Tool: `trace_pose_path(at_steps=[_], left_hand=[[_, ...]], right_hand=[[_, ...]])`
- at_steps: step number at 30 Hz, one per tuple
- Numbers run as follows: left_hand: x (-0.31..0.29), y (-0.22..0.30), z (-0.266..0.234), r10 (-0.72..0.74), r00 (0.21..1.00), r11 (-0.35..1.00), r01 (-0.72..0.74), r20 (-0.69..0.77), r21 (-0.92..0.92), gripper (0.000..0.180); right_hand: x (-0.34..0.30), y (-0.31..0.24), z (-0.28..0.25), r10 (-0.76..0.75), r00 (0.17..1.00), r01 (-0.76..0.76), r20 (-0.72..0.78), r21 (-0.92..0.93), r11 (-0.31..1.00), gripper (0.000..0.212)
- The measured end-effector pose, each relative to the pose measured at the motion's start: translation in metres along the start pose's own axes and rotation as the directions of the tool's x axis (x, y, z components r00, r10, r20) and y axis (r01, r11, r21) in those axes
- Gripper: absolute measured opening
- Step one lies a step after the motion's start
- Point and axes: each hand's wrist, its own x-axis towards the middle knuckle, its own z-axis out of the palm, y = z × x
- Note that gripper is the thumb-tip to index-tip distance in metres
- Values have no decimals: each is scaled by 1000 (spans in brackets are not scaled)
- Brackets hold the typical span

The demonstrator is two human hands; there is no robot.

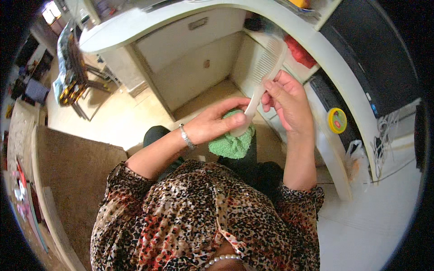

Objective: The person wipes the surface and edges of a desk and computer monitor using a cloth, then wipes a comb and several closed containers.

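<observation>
A pale, translucent comb (pixel 267 64) slants upward between my hands, its teeth at the far end facing left. My left hand (pixel 220 118) is closed round the lower end of its handle, with a green cloth (pixel 231 143) bunched beneath the fingers and hanging down. My right hand (pixel 288 100) pinches the comb between thumb and fingers, near where the handle meets the teeth. Part of the handle is hidden behind the left thumb and the cloth.
A curved white desk (pixel 131 31) wraps round in front. On its right side lie a black keyboard (pixel 325 92), a yellow-rimmed round container (pixel 337 120) and a dark monitor (pixel 375 49). A red item (pixel 300 51) sits on a shelf; a plastic bag (pixel 358 165) hangs beside cables.
</observation>
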Motion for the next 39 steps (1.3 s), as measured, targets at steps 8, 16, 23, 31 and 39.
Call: trace_pose_path(at_steps=[8, 16, 23, 31, 39], left_hand=[[-17, -15, -18, 5, 943, 953, -106, -332, -285, 33], [-29, -38, -23, 38, 900, 985, -108, -434, -136, 35], [-52, -47, -40, -130, 867, 949, -32, -482, -313, 32], [-52, -52, -39, 81, 744, 990, 15, -663, 138, 33], [-53, -41, -31, -46, 758, 998, 9, -651, -60, 22]], right_hand=[[-9, 52, 28, 44, 989, -21, 144, -160, 987, 44], [-24, 108, 49, 154, 988, -149, 20, -158, 976, 53], [-25, 95, -7, 182, 963, -137, -201, 219, 966, 52], [-17, 80, 5, 82, 992, -45, -96, 339, 940, 54], [-6, 70, 16, 71, 986, 24, -153, 541, 840, 57]])
